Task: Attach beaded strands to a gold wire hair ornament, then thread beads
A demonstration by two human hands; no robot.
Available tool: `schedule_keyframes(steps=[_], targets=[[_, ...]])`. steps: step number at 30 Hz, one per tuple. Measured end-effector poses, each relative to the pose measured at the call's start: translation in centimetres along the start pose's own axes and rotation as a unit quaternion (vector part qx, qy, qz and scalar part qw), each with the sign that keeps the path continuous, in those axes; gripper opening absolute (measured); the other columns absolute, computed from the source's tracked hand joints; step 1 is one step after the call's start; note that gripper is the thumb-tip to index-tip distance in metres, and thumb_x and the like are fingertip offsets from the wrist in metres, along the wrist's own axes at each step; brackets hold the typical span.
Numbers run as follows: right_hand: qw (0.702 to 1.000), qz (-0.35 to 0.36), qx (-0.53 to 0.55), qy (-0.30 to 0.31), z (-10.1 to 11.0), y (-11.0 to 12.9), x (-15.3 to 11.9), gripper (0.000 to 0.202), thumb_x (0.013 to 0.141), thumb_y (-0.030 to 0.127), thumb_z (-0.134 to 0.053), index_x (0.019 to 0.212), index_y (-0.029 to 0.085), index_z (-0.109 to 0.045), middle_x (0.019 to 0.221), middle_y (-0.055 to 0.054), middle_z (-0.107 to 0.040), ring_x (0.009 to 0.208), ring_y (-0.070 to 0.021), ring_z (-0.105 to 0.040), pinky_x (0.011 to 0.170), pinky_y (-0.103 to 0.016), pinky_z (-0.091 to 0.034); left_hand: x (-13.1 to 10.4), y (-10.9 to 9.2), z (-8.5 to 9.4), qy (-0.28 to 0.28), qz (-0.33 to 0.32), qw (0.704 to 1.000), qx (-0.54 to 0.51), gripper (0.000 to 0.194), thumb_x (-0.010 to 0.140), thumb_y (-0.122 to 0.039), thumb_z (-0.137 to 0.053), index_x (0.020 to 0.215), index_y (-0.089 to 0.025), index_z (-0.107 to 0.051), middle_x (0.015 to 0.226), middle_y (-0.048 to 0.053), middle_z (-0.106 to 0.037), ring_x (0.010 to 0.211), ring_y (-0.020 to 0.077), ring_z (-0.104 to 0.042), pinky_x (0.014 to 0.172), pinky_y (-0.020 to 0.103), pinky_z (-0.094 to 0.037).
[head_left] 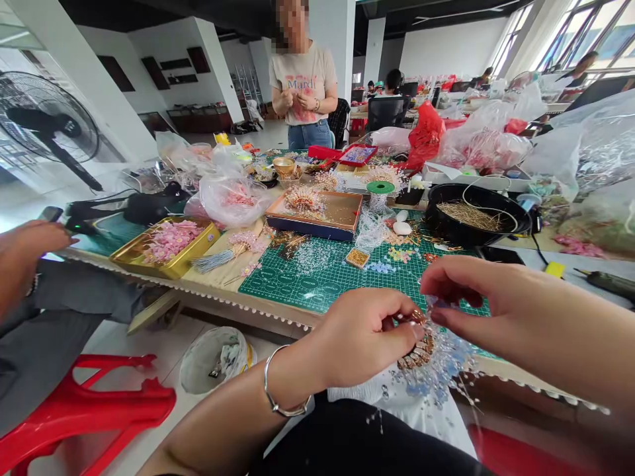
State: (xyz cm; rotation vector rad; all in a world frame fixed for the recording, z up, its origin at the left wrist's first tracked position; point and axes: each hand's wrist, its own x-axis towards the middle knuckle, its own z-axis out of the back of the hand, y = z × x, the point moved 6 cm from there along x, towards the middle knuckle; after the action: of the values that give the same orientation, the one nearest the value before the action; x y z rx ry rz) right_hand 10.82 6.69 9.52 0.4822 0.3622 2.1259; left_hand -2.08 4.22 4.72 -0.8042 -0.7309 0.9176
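Note:
My left hand (370, 334), with a silver bangle at the wrist, pinches the bronze-coloured edge of a beaded hair ornament (439, 363). Clear beads and pale blue petals fan out from the ornament above my lap. Just to its upper right, my right hand (471, 297) has thumb and fingertips brought together; whatever lies between them is too small to make out. Beyond both hands a green cutting mat (307, 281) carries scattered clear beads, blue and yellow flower pieces (380, 267) and a small box of gold beads (358, 257).
A gold tin of pink flowers (203, 254), a shallow box (312, 228), a green spool (380, 188) and a black bowl (446, 192) stand on the table. A bin (191, 370) and red stool (114, 403) are at left. One person stands opposite; another's hand shows left.

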Motion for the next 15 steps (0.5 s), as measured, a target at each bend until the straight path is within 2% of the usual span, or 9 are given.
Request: schedule_keyframes(steps=[3, 7, 12, 15], targets=[[0.999, 0.037, -0.003, -0.037, 0.1, 0.7, -0.4, 0.007, 0.070, 0.025, -0.056, 0.073, 0.027, -0.062, 0.059, 0.003, -0.063, 0.044, -0.0132, -0.054, 0.041, -0.025, -0.034, -0.1, -0.1, 0.0, -0.008, -0.012, 1.000, 0.021, 0.006, 0.083, -0.021, -0.059, 0.083, -0.020, -0.065, 0.071, -0.003, -0.063, 0.062, 0.0081, -0.052, 0.055, 0.020, -0.038], [0.994, 0.074, -0.007, -0.081, 0.3, 1.3, -1.3, 0.008, 0.074, 0.025, -0.057, 0.078, 0.029, -0.063, 0.063, 0.005, -0.065, 0.047, -0.0136, -0.057, 0.044, -0.026, -0.037, -0.5, -0.6, 0.1, -0.040, -0.058, 0.996, 0.061, 0.008, 0.085, -0.021, -0.058, 0.087, -0.019, -0.065, 0.073, -0.003, -0.063, 0.064, 0.0084, -0.054, 0.058, 0.021, -0.040], [0.994, 0.076, -0.027, -0.079, 0.3, 0.2, -2.2, 0.012, 0.080, 0.035, -0.060, 0.091, 0.032, -0.062, 0.078, 0.004, -0.069, 0.061, -0.0157, -0.063, 0.054, -0.025, -0.047, -1.0, -1.7, 0.1, -0.062, -0.137, 0.984, 0.098, 0.013, 0.087, -0.019, -0.054, 0.095, -0.014, -0.063, 0.076, 0.001, -0.063, 0.067, 0.0097, -0.055, 0.062, 0.022, -0.043], [0.993, 0.093, -0.045, -0.064, 0.4, 0.0, -2.6, 0.013, 0.083, 0.040, -0.058, 0.094, 0.034, -0.061, 0.080, 0.006, -0.069, 0.062, -0.0140, -0.062, 0.054, -0.023, -0.049, -1.3, -2.3, 0.2, -0.067, -0.172, 0.977, 0.111, 0.014, 0.089, -0.018, -0.052, 0.097, -0.012, -0.062, 0.080, 0.003, -0.065, 0.072, 0.0112, -0.058, 0.067, 0.023, -0.045]])
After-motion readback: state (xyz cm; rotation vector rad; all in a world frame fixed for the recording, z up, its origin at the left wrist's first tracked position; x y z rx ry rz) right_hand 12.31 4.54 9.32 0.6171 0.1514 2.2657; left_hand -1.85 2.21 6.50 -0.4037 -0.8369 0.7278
